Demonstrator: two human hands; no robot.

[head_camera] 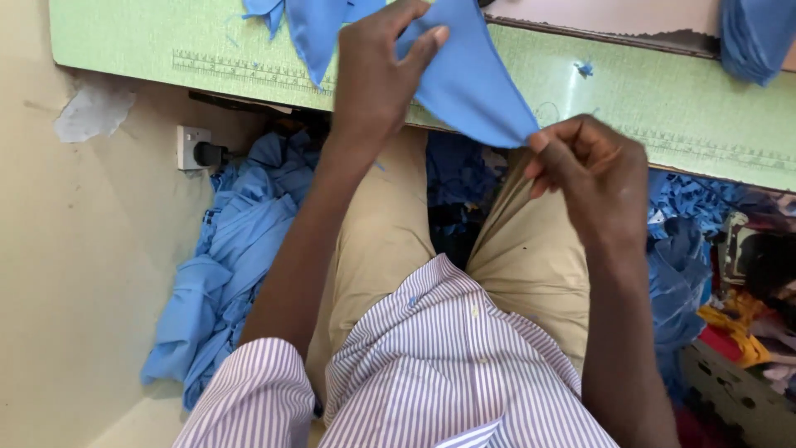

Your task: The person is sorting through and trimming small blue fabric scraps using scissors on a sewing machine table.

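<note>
Blue cloth piece (468,79) stretched between both hands above the lap, upper end pinched between thumb and fingers of left hand (377,75), lower pointed corner nipped shut in fingertips of right hand (593,178). Just beyond the left hand, green table edge (124,41) with printed ruler strip (240,73) and more blue fabric (303,25) lying on it; below the left forearm, heap of blue cloth (228,265) on the floor against a cream wall, beside a wall socket (195,148). Under both wrists, tan trousers (381,249) and striped shirt (448,357).
</note>
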